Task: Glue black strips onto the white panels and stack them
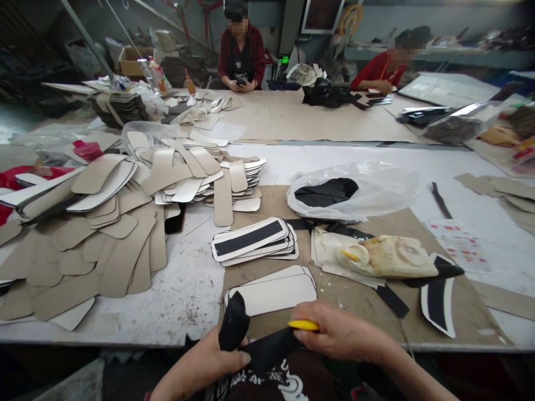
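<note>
Near the table's front edge, my left hand (pixel 217 356) is closed on a black strip (pixel 271 348), its thumb pressed on top and one end standing up above the fingers. My right hand (pixel 334 331) is closed too, holding a yellow tool (pixel 304 324) and pinching the strip's other end. Just beyond the hands lie plain white rounded panels (pixel 271 292). Behind these sits a stack of white panels with a black strip (pixel 251 239) on top. To the right, one such panel (pixel 438 301) lies at an angle beside a stained, pale container (pixel 388 256).
Piles of beige panels (pixel 87 245) cover the left of the table. A clear plastic bag (pixel 376 186) holds black pieces. A small black strip (pixel 393 301) lies on the brown board (pixel 351 317). Two people are at the far table (pixel 292 117).
</note>
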